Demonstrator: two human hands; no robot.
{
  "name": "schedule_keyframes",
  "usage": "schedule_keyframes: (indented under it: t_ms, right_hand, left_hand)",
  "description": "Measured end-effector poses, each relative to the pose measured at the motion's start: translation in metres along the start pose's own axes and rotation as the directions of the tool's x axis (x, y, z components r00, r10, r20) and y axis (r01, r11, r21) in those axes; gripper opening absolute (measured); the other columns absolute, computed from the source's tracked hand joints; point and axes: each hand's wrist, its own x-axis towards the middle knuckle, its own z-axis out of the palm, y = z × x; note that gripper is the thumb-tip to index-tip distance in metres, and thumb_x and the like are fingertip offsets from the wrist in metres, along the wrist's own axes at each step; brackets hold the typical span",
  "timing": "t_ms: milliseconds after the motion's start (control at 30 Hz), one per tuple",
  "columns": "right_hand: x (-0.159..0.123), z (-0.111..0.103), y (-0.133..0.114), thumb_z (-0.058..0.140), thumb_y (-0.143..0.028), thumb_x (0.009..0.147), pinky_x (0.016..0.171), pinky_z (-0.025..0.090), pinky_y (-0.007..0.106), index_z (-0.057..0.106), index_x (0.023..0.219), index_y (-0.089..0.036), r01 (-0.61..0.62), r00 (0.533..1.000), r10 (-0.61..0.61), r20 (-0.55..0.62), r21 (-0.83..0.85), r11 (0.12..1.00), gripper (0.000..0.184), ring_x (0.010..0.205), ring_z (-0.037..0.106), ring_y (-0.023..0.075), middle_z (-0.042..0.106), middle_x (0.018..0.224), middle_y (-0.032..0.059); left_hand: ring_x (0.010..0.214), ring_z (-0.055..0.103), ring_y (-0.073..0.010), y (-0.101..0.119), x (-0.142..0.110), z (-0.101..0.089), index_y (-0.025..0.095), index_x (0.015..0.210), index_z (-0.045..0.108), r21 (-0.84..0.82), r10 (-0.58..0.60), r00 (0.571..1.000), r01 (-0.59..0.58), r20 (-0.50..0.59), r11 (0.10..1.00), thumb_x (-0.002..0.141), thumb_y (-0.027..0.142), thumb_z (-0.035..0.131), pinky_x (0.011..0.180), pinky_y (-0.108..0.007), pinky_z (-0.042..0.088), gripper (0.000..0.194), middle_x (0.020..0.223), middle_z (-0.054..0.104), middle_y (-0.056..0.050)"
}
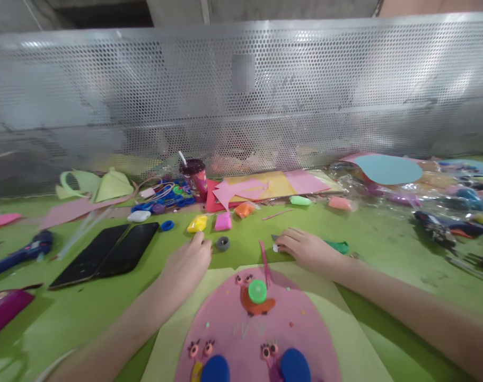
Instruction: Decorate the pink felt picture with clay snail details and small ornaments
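- The pink disc (313, 329) lies flat on the pale sheet (165, 345), near side, centre of the table (384, 233). My forearms run along either side of it; I judge they should clear its raised figures.
- Its far figure has a green shell (257, 291); two blue shells (215, 369) (295, 366) sit nearer. They look soft or lightly stuck, so a dragged sleeve or wrist could smear or shift them.
- A thin pink strip (264, 257) reaches from the table onto the disc's far edge. It looks flimsy: best lifted with light fingertips, never pulled hard.
- My right hand (307, 248), beyond the disc and to the right, has its fingers curled low over a small white piece (275, 248). I cannot tell how tightly this grip closes, or whether it has hold of the piece.
- A grey pointed tip (274, 237) shows beside those fingers; if it is a blade, I should mind my fingertips.
- My left hand (191, 260) is loosely bunched, its knuckles just near of the yellow packet (197, 224). I cannot tell if this grip has anything.
- The grey ring (222, 243) sits just right of it, the pink packet (223, 221) beyond; a short, low reach should avoid knocking them.
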Motion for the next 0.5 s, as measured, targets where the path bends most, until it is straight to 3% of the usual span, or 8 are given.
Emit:
schedule_keyframes:
  t_ms: [100, 233, 500]
  right_hand:
    - [0.001, 0.000, 0.000, 0.036, -0.023, 0.094, 0.068, 0.044, 0.030, 0.056, 0.089, -0.014, 0.009, 1.000, -0.009, -0.006, 0.010, 1.000, 0.022, 0.076, 0.053, 0.0175, 0.057, 0.082, 0.0066]
    - [0.002, 0.002, 0.000, 0.035, -0.024, 0.095, 0.068, 0.044, 0.030, 0.056, 0.090, -0.014, 0.014, 1.000, -0.014, -0.015, 0.027, 1.000, 0.024, 0.075, 0.053, 0.0169, 0.057, 0.082, 0.0068]
    - [-0.001, 0.000, -0.002, 0.039, -0.021, 0.093, 0.072, 0.045, 0.029, 0.057, 0.090, -0.013, 0.040, 0.999, -0.039, -0.023, 0.032, 0.999, 0.019, 0.078, 0.053, 0.0162, 0.058, 0.085, 0.0068]
  left_hand:
    - [0.082, 0.060, -0.0236, 0.001, 0.002, 0.004, 0.013, 0.101, 0.056, -0.134, -0.064, 0.996, 0.055, -0.067, 0.990, 0.084, 0.024, 0.038, 0.066, -0.031, 0.044, 0.027, 0.105, 0.052, -0.013]
    - [0.081, 0.060, -0.0233, -0.001, 0.008, 0.012, 0.018, 0.109, 0.052, -0.354, -0.107, 0.986, 0.056, -0.127, 0.934, 0.079, 0.046, 0.047, 0.068, -0.031, 0.044, 0.042, 0.106, 0.051, -0.009]
    - [0.081, 0.059, -0.0215, 0.000, 0.020, 0.021, 0.016, 0.097, 0.056, -0.500, -0.115, 0.968, -0.012, -0.223, 0.866, 0.081, 0.045, 0.046, 0.072, -0.032, 0.043, 0.034, 0.099, 0.053, -0.007]
